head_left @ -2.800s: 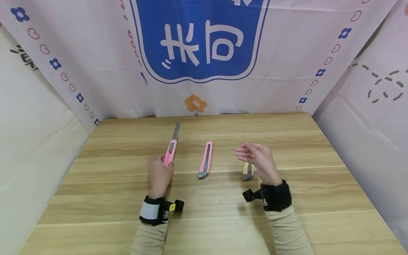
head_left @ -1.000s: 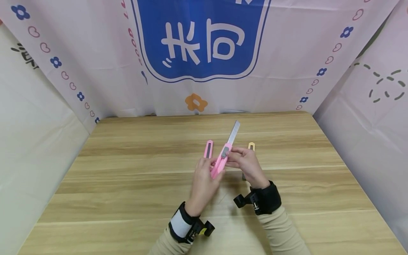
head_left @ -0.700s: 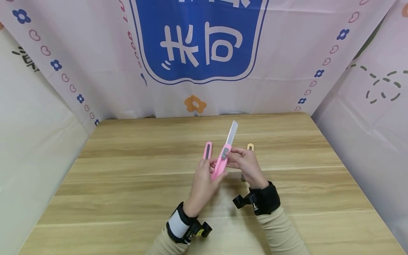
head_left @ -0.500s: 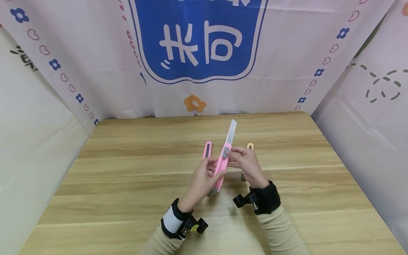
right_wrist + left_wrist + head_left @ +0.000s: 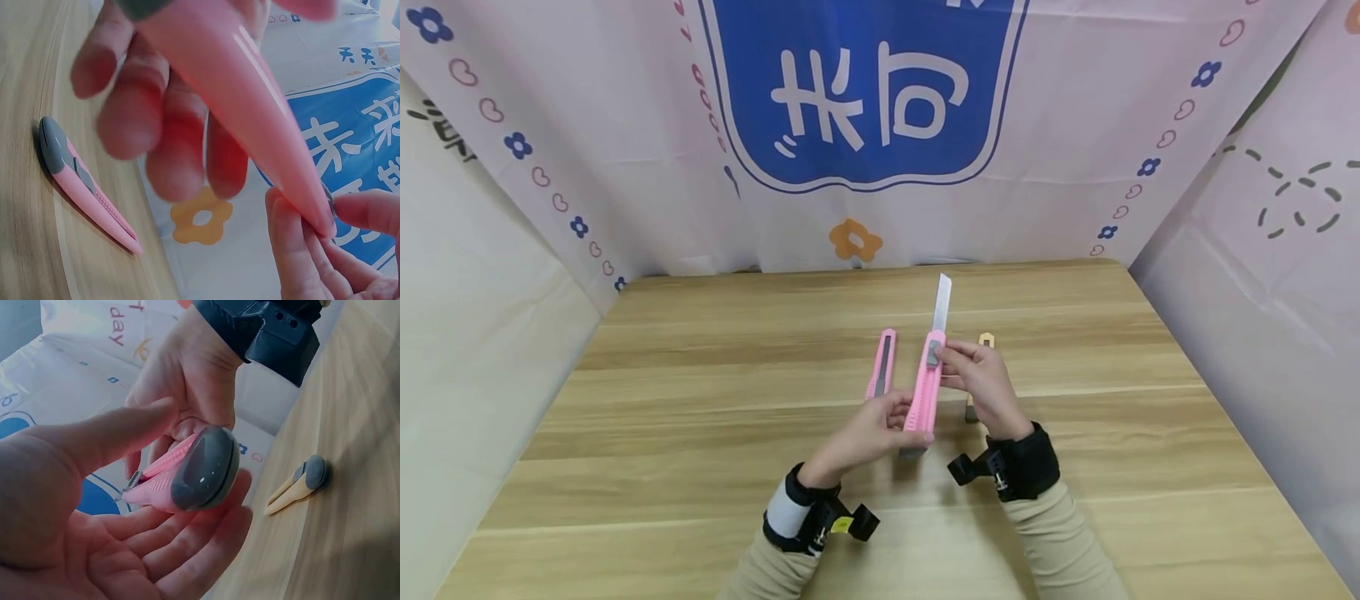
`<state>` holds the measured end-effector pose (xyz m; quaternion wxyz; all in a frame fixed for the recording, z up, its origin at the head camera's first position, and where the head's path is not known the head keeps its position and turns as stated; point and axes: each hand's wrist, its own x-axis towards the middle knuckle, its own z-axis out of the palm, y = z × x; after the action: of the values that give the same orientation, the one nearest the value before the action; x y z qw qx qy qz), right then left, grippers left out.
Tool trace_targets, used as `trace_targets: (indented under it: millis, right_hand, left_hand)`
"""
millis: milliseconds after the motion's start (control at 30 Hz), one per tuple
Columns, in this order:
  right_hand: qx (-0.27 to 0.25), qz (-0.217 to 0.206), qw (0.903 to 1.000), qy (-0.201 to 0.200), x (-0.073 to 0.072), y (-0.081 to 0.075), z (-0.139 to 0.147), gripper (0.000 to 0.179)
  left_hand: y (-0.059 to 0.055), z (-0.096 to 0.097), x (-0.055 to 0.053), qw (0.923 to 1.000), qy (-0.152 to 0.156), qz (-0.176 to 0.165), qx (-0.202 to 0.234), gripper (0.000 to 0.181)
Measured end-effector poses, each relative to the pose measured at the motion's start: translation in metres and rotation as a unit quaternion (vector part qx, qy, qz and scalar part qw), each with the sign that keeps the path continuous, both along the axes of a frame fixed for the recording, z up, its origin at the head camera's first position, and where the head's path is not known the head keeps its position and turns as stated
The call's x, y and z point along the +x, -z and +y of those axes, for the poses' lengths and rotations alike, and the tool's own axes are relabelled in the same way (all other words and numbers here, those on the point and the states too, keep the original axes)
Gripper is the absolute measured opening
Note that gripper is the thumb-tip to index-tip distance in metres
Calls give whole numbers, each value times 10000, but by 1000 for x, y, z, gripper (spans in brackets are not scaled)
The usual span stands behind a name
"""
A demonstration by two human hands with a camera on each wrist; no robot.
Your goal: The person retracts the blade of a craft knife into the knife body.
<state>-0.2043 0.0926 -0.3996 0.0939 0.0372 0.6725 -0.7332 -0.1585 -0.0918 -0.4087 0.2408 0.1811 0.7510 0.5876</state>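
Observation:
A pink utility knife (image 5: 925, 396) with its blade (image 5: 942, 302) extended points away from me, raised over the table. My right hand (image 5: 988, 387) pinches its front end, thumb at the grey slider (image 5: 933, 354). Around the grey butt end, my left hand (image 5: 861, 437) has its fingers loosely spread behind the handle; in the left wrist view its thumb (image 5: 119, 434) stands apart from the knife. A second pink utility knife (image 5: 883, 358) lies on the table, partly behind my left hand. Beside my right hand lies a yellow utility knife (image 5: 987, 340), partly hidden by it.
The wooden table (image 5: 662, 433) reaches back to a white printed cloth (image 5: 1060, 150) with a blue emblem. Cloth also hangs along the left and right sides. Each wrist wears a black strap with a small camera.
My left hand brought the extended knife from the left to the middle, where my right hand took its front end. Lately the left hand slid back to the butt and loosened; the knife turned straighter.

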Motion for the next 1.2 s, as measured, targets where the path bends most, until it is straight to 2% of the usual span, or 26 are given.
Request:
trace_targets:
  millis: [200,433,767,1000,1200]
  right_hand:
    - [54,-69,9999,95,-2,1,2,39]
    - [23,-119,9998,168,-3,0,2,39]
    - [-263,-315,9989,203,-2,0,0,39]
    - [-694,-248,9971,-173,-2,1,2,48]
    - [-800,-361,9959,-239,-1,-1,3,52]
  left_hand:
    - [0,1,0,9992,346,-213,49,46]
    - [1,0,-1,9985,366,-402,65,38]
    - [7,9,1,9990,-48,-335,292,41]
    - [10,12,1,9988,-253,-324,257,44]
    - [12,12,0,9984,-384,-399,98,39]
